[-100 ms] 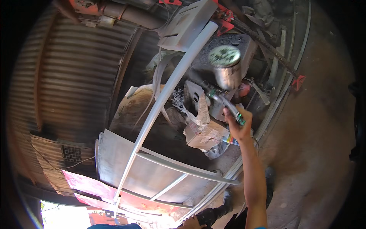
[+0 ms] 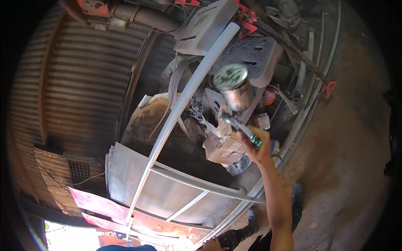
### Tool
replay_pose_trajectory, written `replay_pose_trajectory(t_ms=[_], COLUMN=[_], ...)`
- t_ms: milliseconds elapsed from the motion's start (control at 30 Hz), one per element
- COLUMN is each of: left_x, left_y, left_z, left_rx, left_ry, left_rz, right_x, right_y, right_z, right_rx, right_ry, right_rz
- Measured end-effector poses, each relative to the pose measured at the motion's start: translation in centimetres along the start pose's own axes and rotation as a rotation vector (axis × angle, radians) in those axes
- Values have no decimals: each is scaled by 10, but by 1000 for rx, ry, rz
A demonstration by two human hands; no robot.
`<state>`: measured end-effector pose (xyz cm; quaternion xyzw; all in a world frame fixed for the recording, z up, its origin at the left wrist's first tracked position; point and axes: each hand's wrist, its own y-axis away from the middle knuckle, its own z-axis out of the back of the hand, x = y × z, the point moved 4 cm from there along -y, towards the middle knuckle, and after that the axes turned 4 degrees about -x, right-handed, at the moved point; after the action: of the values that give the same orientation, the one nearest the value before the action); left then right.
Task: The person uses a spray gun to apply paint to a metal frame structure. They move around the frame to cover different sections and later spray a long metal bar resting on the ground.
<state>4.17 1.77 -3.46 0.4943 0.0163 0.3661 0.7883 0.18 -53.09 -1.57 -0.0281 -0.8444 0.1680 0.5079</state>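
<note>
A spray gun (image 2: 243, 126) with a metal paint cup (image 2: 238, 97) is gripped in my right hand (image 2: 257, 146), fingers wrapped round its handle. The cup stands above the gun, tilted, its top pale and dark-spotted; motion blurs it a little. Left of the gun a long silvery-white metal tube (image 2: 180, 106) slants across the view, part of a frame with a cross bar (image 2: 201, 182) and a short strut (image 2: 186, 206). At the lower edge my left hand (image 2: 213, 244) rests on my dark-trousered leg, its fingers laid out and holding nothing.
Behind the frame lie a torn cardboard box (image 2: 224, 148), a dusty grey block-shaped container (image 2: 255, 52) and scrap. Metal sheets (image 2: 130, 167) lean at the lower left, near a corrugated wall (image 2: 88, 83). Long rails (image 2: 307, 111) run along the brown floor (image 2: 347, 146).
My right hand has moved left and slightly down with the spray gun, bringing the cup closer to the slanting tube. My left hand stays on the leg.
</note>
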Motion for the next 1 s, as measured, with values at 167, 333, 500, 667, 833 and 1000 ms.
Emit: replay_pose_trajectory(t_ms=[167, 333, 500, 667, 833, 1000], left_x=[-10, 1, 8, 11, 11, 13], left_y=[-26, -37, -47, -51, -50, -46], left_z=[-32, -49, -51, -46, -44, -51], left_rx=[-74, -207, -256, -174, -77, 103], left_ry=[33, 19, 9, -4, -26, -77], left_rz=[-125, -103, -67, -44, -5, 62], right_x=[-1, -10, -5, 7, 6, -1], right_y=[26, 1, -54, -82, -70, -18], right_z=[-11, -19, -4, 17, 19, -6], right_rx=[34, -156, -396, -569, -561, -275], right_ry=[-10, -29, -29, -9, -177, -115], right_rz=[56, -28, 13, 119, -35, -199])
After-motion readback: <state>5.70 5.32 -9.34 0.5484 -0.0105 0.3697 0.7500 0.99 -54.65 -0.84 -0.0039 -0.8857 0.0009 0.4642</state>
